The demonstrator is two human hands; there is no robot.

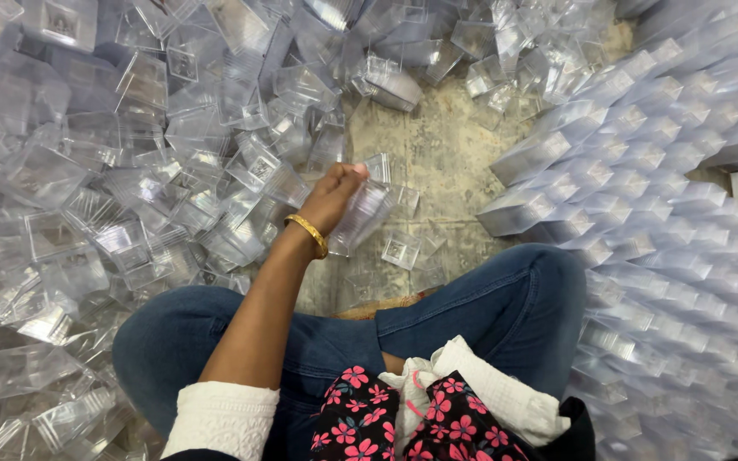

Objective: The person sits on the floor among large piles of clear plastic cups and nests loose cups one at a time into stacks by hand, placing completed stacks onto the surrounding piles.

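My left hand [332, 198], with a gold bangle [307, 234] on the wrist, reaches forward over my crossed legs in blue jeans [506, 299]. Its fingers are closed around a nested stack of clear plastic boxes [365, 215], held tilted just above the floor. A single small clear box [401, 249] lies on the floor just right of the stack. My right hand is not visible; only a white sleeve [506, 394] shows near my lap.
A deep loose heap of clear plastic boxes [113, 171] covers the left and the far side. Neat nested rows of the same boxes [642, 188] fill the right. A bare patch of worn floor [442, 154] lies between them.
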